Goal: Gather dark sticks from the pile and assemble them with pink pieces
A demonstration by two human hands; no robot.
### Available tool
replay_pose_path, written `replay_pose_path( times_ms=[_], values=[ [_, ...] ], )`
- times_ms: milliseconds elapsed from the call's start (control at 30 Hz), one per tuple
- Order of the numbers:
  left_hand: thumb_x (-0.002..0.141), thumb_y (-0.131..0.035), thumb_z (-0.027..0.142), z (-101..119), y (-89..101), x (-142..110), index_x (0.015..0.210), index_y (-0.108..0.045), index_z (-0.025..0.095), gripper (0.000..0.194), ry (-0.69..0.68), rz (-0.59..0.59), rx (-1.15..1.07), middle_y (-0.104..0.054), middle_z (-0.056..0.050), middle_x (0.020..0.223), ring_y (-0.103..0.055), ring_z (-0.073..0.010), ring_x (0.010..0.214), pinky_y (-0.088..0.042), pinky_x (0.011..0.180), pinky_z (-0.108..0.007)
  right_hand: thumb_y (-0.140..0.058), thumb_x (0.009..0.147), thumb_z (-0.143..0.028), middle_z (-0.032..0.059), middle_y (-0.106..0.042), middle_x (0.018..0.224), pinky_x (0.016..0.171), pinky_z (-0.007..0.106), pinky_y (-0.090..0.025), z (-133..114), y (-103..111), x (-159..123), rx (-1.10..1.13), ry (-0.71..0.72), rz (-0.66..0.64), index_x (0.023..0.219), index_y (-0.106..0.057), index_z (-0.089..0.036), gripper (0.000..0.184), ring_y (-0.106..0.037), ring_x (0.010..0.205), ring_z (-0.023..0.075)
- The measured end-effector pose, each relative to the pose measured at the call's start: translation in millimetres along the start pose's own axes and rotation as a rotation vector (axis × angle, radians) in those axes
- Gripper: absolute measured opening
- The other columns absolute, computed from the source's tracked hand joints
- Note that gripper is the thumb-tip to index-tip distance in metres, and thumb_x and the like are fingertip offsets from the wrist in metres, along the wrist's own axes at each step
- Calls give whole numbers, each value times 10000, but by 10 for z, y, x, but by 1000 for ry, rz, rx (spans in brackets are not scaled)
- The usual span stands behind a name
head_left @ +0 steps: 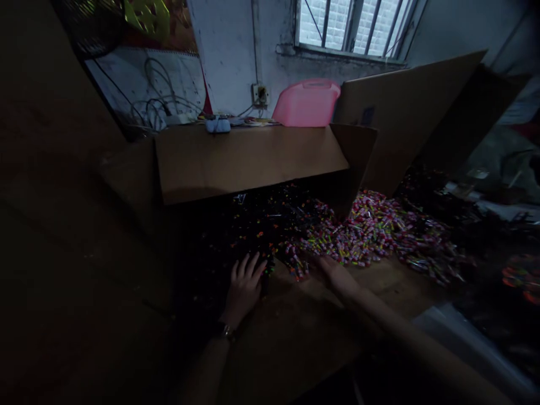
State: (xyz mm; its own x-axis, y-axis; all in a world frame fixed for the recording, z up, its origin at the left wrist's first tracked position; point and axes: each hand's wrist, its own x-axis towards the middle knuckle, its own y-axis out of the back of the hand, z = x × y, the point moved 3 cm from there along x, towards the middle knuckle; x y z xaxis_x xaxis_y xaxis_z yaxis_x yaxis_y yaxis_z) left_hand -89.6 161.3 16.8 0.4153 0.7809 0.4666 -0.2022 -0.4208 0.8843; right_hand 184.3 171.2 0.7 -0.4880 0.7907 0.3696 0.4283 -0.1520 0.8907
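Observation:
My left hand [244, 286] lies with fingers spread at the edge of a dark heap of small pieces [219, 242] dotted with orange and green. A watch or bracelet circles that wrist. My right hand [331, 271] reaches in from the right to the near edge of a pile of small pink, white and yellow stick-like pieces [371, 228]. Its fingers are dim and partly hidden, so I cannot make out whether they grip anything. Between the hands, a few loose colored pieces rest on the brown work surface [312, 315].
Behind the heaps stands an open cardboard box [248, 163] with its flap folded toward me. A taller cardboard sheet [388, 107] leans at the right. A pink plastic container [307, 104] stands by the wall. Clear plastic [468, 337] lies at the lower right, near more dark pieces.

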Motion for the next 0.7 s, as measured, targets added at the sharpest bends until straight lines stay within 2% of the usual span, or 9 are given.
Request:
replay_pose_path(
  times_ms=[200,333,467,533,600,700],
  values=[
    [856,-437,150,19,13,0,1323,-476,293,490,11,-28,-10,-378,-39,1456,-323,-290,1339,-243,1082,-529,-493,816,-67,116,-608,1186,1052,396,-344,75,-79,255,139,54,-168,1095,-622,-167,323,-488,1193,235],
    [845,-455,156,30,5,-3,1322,-476,289,495,27,-43,-9,-361,-34,1467,-313,-287,1343,-233,1088,-529,-498,852,-208,135,-622,1081,985,411,-397,126,-88,285,252,-74,-121,1002,-623,-150,203,-538,1087,249],
    [835,-471,163,25,-31,-7,1315,-484,289,497,35,-31,1,-360,-26,1468,-305,-280,1347,-221,1094,-521,-289,939,-281,108,-625,998,819,363,-494,157,-60,299,380,-299,-6,1146,-497,-146,323,-593,924,203],
    [842,-467,176,19,-50,-8,1316,-484,290,488,34,-30,3,-362,-20,1466,-303,-279,1348,-216,1096,-518,-300,928,-288,50,-648,836,661,288,-524,133,-70,300,464,-360,-38,1148,-487,-164,314,-622,736,164],
    [850,-460,182,16,-60,-6,1318,-483,289,481,34,-25,2,-363,-18,1466,-300,-277,1350,-209,1099,-515,-362,898,-297,8,-642,697,511,231,-499,93,-77,277,533,-388,-110,1084,-521,-170,276,-598,558,134],
    [856,-451,183,25,-67,1,1314,-492,281,470,36,-9,-6,-368,-27,1462,-302,-277,1348,-193,1103,-515,-360,891,-317,-11,-623,614,405,190,-444,53,-45,179,562,-430,-185,977,-549,-176,251,-553,448,108]
  ],
)
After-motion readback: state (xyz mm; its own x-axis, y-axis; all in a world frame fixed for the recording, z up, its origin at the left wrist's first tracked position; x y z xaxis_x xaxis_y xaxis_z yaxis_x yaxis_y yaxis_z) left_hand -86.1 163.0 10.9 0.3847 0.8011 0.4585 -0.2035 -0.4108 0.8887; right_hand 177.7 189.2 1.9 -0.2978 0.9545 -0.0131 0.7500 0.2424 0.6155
